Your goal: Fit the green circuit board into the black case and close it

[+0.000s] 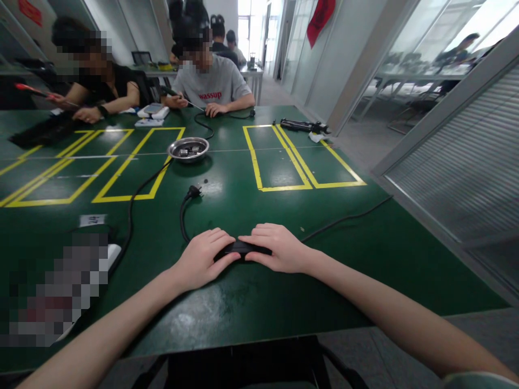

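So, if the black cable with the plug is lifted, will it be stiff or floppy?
Probably floppy: the cable lies in a loose curve on the table. Its plug end looks heavier, so it may dangle and swing. Rolling seems unlikely.

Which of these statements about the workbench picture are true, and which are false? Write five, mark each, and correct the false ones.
1. The left hand and right hand both grip the black device on the green table. True.
2. The bowl is empty. False: the metal bowl holds small metal parts.
3. The plug lies loose on the table, in no socket. True.
4. The marked outlines are red. False: the tape outlines are yellow.
5. Nobody sits across the table. False: two people sit at the far side.
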The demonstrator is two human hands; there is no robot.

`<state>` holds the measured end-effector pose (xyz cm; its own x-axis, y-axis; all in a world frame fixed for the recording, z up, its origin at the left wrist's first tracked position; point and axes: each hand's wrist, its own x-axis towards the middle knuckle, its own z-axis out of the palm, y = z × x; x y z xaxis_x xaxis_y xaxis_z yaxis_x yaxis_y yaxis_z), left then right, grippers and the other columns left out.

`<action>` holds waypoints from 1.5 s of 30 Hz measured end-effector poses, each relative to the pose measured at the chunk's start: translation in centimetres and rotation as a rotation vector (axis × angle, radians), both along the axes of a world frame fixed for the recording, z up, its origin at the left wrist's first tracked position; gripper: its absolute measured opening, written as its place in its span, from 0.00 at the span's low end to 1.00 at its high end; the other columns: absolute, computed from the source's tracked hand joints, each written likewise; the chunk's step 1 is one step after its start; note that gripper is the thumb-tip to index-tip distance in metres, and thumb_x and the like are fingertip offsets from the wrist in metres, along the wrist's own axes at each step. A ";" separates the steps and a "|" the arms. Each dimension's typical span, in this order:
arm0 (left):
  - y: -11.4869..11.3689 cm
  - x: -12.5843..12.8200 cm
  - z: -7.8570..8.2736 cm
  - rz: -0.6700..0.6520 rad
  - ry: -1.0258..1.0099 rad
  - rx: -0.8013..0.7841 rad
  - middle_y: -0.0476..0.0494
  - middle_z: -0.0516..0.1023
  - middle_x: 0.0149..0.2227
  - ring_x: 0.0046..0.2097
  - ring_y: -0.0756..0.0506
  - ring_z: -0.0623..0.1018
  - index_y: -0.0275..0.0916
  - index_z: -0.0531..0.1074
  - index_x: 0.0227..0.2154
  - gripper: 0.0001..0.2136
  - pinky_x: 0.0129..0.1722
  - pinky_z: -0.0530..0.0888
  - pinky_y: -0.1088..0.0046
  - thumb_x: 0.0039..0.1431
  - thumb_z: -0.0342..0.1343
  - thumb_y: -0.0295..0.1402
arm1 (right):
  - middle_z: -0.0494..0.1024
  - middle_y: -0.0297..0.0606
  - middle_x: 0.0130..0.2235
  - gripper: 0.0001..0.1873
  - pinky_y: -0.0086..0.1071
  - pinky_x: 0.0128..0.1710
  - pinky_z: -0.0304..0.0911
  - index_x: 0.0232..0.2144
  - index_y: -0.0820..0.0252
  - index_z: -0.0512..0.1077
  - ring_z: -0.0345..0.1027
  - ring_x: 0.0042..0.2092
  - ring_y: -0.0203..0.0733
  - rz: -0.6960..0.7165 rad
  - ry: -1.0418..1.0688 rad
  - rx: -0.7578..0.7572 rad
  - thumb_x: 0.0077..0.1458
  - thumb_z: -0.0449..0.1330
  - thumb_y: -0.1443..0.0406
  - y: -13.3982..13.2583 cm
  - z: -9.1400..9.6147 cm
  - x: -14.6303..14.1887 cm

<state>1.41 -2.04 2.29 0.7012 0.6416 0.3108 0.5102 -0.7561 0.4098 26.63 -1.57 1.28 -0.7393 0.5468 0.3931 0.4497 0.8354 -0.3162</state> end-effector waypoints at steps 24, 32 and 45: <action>0.2 -0.1 -0.1 0.009 -0.094 -0.115 0.41 0.82 0.39 0.39 0.43 0.80 0.37 0.79 0.47 0.13 0.39 0.75 0.69 0.73 0.53 0.39 | 0.82 0.47 0.49 0.25 0.40 0.46 0.70 0.64 0.61 0.66 0.76 0.45 0.48 -0.033 -0.036 -0.125 0.70 0.59 0.57 -0.1 0.6 0.1; 0.3 -0.3 -0.4 0.059 -0.076 -0.152 0.42 0.83 0.41 0.41 0.44 0.81 0.38 0.77 0.49 0.14 0.43 0.77 0.68 0.75 0.49 0.39 | 0.81 0.48 0.47 0.33 0.43 0.49 0.69 0.66 0.60 0.64 0.76 0.49 0.52 0.012 -0.096 -0.143 0.65 0.65 0.56 0.2 0.4 0.4; 0.4 -0.7 -0.7 -0.046 -0.032 0.347 0.37 0.83 0.50 0.47 0.40 0.83 0.39 0.72 0.59 0.16 0.46 0.80 0.62 0.71 0.57 0.34 | 0.78 0.37 0.41 0.20 0.35 0.39 0.66 0.51 0.56 0.61 0.73 0.39 0.44 -0.039 0.149 -0.586 0.63 0.65 0.59 0.3 0.3 0.5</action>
